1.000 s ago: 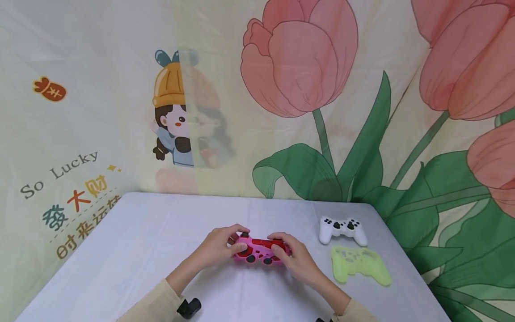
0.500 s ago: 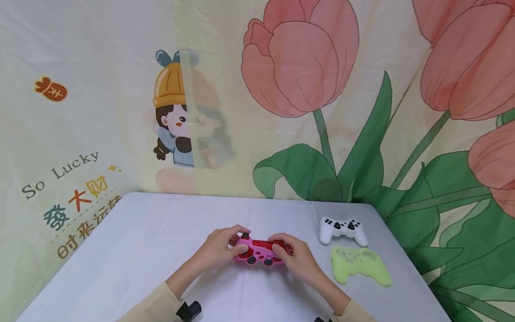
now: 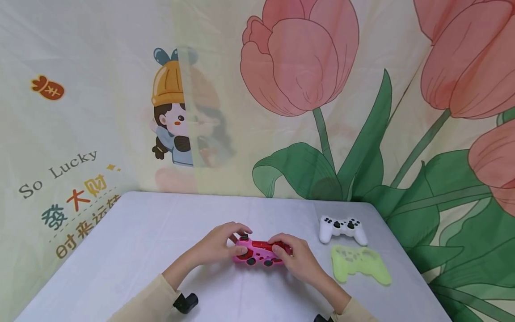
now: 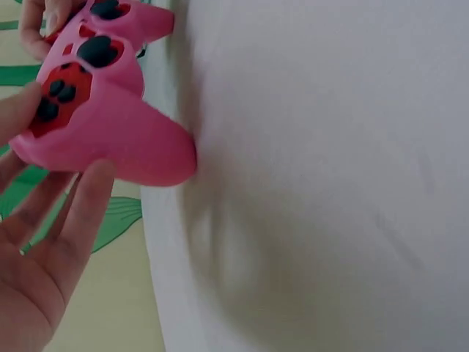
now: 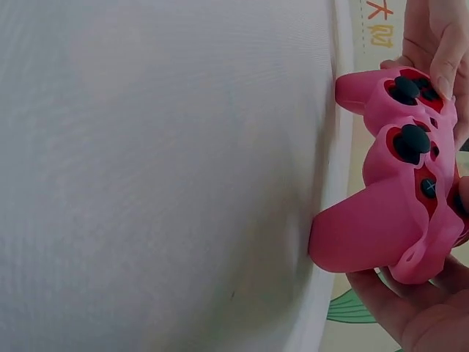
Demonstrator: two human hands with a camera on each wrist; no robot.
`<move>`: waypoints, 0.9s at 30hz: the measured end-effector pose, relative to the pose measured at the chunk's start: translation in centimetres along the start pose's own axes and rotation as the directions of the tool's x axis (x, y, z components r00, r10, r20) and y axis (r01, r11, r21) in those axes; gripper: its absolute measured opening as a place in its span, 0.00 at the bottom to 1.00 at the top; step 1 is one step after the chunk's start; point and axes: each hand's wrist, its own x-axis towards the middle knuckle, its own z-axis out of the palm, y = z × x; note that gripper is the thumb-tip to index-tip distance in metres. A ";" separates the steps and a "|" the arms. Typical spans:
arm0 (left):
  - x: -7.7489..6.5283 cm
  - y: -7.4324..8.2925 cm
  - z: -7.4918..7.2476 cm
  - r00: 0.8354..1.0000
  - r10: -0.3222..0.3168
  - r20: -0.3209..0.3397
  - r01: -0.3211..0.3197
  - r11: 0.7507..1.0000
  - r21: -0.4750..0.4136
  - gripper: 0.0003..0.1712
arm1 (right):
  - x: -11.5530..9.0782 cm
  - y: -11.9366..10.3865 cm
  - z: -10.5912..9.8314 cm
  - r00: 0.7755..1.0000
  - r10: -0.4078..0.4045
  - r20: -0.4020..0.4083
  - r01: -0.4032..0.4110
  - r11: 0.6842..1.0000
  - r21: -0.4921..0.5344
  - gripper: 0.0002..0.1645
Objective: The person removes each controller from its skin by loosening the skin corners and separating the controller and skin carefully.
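A red game controller (image 3: 260, 256) in a pink silicone sleeve (image 4: 132, 136) stands tilted over the middle of the table, its thumbsticks facing me. My left hand (image 3: 215, 243) holds its left end, with the thumb at the directional buttons and fingers spread behind and below. At the other end my right hand (image 3: 299, 258) grips it, thumb over the face buttons, fingers underneath in the right wrist view. Both pink handles (image 5: 366, 231) point down at the white cloth. Along the top edge, red shell shows bare of the sleeve.
To the right on the white-covered table (image 3: 161, 228) lies a white game controller (image 3: 343, 230). A pale green silicone sleeve (image 3: 360, 265) lies flat just in front of it. Behind the table hangs a printed curtain (image 3: 225, 174) with tulips.
My left hand's fingers have lifted a little off the top of the controller, and the left forearm has shifted slightly left. The right hand keeps its hold, and the controller stays in place.
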 end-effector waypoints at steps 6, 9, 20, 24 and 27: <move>1.2 -0.1 -1.2 0.992 0.075 0.104 -0.071 0.997 -0.040 0.26 | 0.1 0.1 -0.2 1.000 -0.015 0.020 0.016 1.000 -0.008 0.10; 1.8 -0.2 -1.6 0.982 0.076 0.174 -0.068 0.996 -0.054 0.25 | 0.0 0.3 -0.4 0.999 -0.021 0.041 0.021 1.000 0.005 0.09; 3.1 -0.8 -1.7 0.940 0.124 0.318 -0.097 0.990 -0.100 0.21 | -0.2 1.0 -0.7 0.994 -0.081 0.076 0.080 0.997 0.024 0.09; 3.0 -0.8 -1.6 0.945 0.091 0.313 -0.067 0.994 -0.087 0.18 | -0.4 1.1 -0.8 0.990 -0.113 0.080 0.111 0.993 0.025 0.10; 2.9 -0.8 -1.6 0.949 0.071 0.306 -0.058 0.997 -0.051 0.17 | -0.5 1.2 -0.9 0.986 -0.142 0.082 0.140 0.990 0.027 0.10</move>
